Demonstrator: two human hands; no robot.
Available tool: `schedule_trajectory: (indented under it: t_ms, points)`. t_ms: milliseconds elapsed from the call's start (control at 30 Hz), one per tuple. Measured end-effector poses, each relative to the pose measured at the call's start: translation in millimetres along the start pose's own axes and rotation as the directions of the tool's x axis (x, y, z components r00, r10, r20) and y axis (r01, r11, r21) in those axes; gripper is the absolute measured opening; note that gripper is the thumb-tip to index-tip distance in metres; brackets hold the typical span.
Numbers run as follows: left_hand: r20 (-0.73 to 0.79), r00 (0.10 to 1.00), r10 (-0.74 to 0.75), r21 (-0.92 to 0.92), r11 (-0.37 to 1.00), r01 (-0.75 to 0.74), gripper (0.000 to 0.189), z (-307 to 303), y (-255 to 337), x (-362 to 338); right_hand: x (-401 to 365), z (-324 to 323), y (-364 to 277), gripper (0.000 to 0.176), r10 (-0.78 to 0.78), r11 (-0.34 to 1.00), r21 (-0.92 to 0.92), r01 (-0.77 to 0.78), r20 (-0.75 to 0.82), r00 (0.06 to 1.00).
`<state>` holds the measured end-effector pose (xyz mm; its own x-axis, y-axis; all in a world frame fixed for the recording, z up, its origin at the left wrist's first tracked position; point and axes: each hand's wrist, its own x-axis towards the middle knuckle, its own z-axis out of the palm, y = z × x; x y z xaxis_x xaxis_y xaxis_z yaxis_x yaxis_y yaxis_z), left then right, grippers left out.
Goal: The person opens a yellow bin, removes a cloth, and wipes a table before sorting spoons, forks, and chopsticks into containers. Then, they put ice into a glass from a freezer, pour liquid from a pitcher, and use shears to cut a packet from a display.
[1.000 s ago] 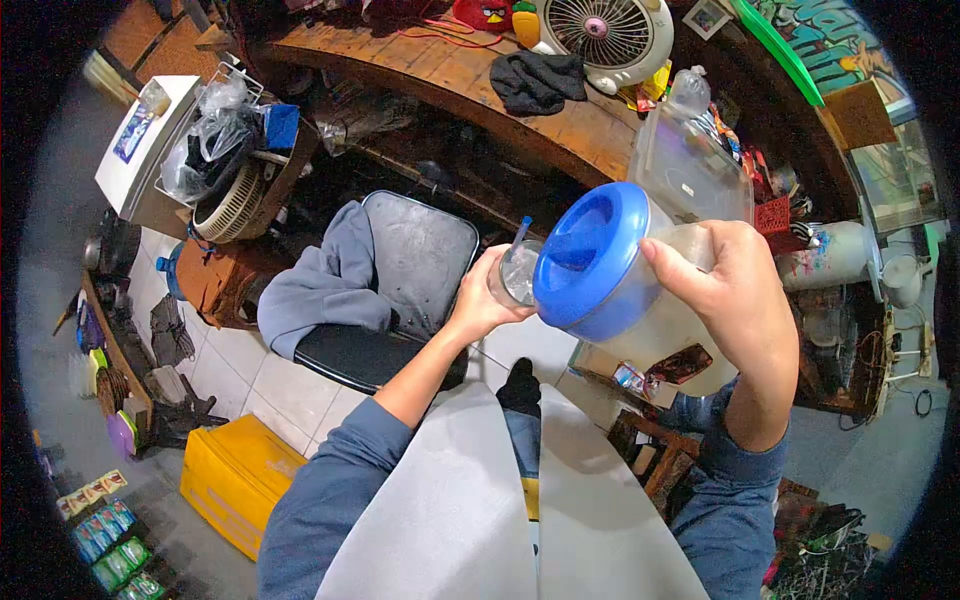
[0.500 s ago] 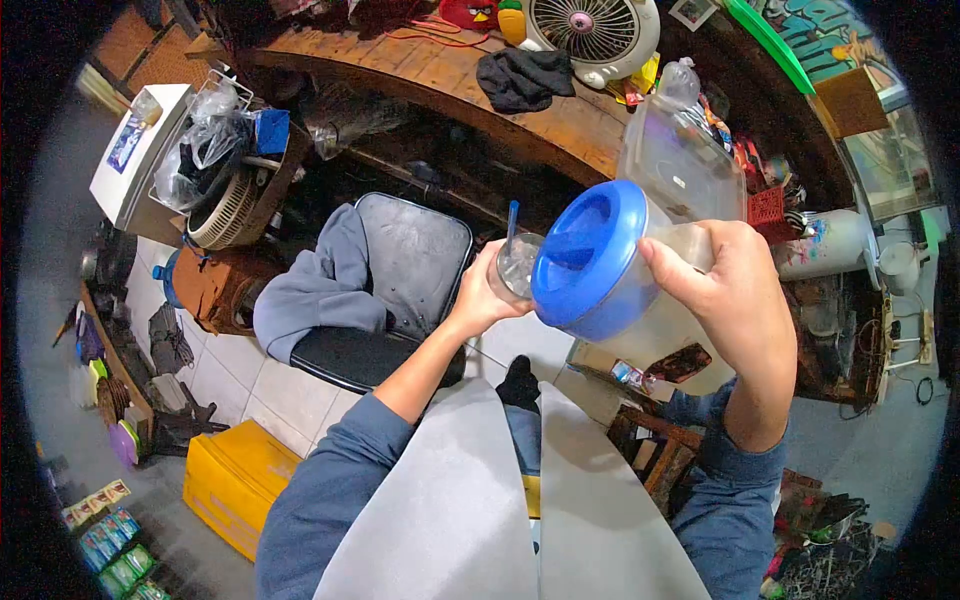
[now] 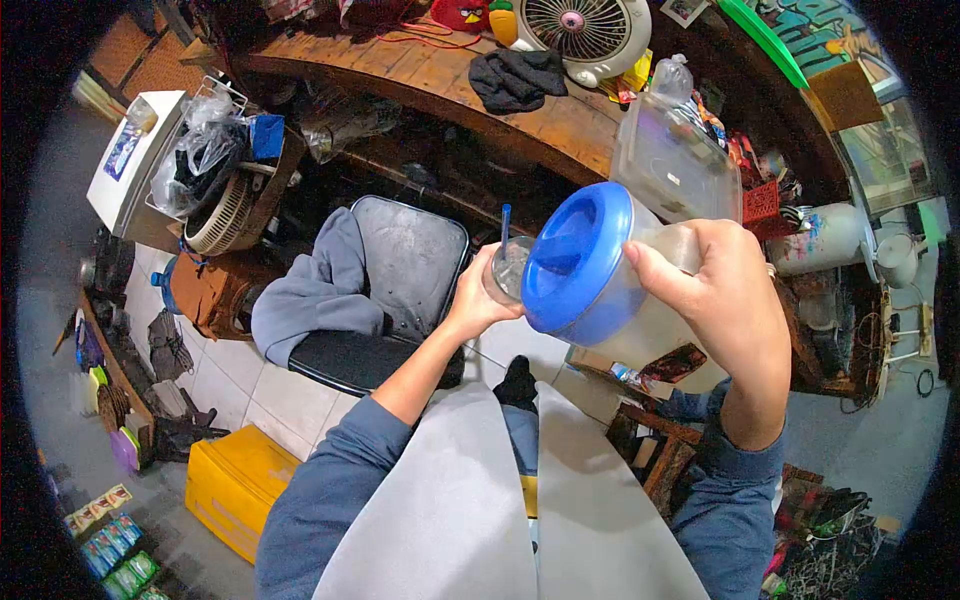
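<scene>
My left hand (image 3: 478, 300) is wrapped round a clear glass (image 3: 510, 270) with a blue straw (image 3: 506, 222) standing in it. In my right hand (image 3: 715, 285) is a large translucent pitcher (image 3: 640, 325) with a blue lid (image 3: 575, 255). The pitcher is tilted, its lid toward the glass and close beside the rim. Whether liquid runs between them cannot be made out. My right thumb lies near the edge of the lid.
A black chair (image 3: 410, 265) with a grey garment (image 3: 320, 295) stands ahead at left. Behind is a wooden bench (image 3: 400, 65) with a black cloth (image 3: 517, 78) and a fan (image 3: 575, 30). A clear plastic box (image 3: 680, 165) is beyond the pitcher. A yellow box (image 3: 240, 485) sits lower left.
Both hands, with the glass and the pitcher, have shifted slightly left in the view. The background has also shifted a little left. Both grasps are unchanged.
</scene>
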<state>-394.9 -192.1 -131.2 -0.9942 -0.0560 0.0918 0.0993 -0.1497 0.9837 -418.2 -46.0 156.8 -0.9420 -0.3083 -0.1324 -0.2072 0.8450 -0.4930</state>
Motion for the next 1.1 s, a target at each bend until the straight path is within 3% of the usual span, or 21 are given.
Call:
schedule_trajectory:
  t_ms: [367, 800, 867, 1100]
  points:
    - [-0.007, 1.0, -0.027, -0.108, 0.994, 0.026, 0.077, 0, -8, -1, -3, 3, -1, 0.042, -0.019, 0.999, -0.036, 0.019, -0.008, 1.0]
    - [-0.033, 0.999, -0.016, -0.034, 0.999, 0.015, 0.076, -3, 0, -4, -5, 5, -3, 0.041, -0.004, 1.0, 0.027, 0.004, 0.0, 1.0]
    - [-0.044, 0.997, -0.068, -0.154, 0.986, 0.06, 0.076, -3, -3, -5, -5, 6, -2, 0.042, -0.012, 1.0, 0.008, 0.012, -0.006, 1.0]
    - [-0.066, 0.996, -0.059, -0.121, 0.991, 0.05, 0.075, -9, -14, -3, 0, 8, -1, 0.042, -0.002, 1.0, 0.002, 0.002, 0.004, 1.0]
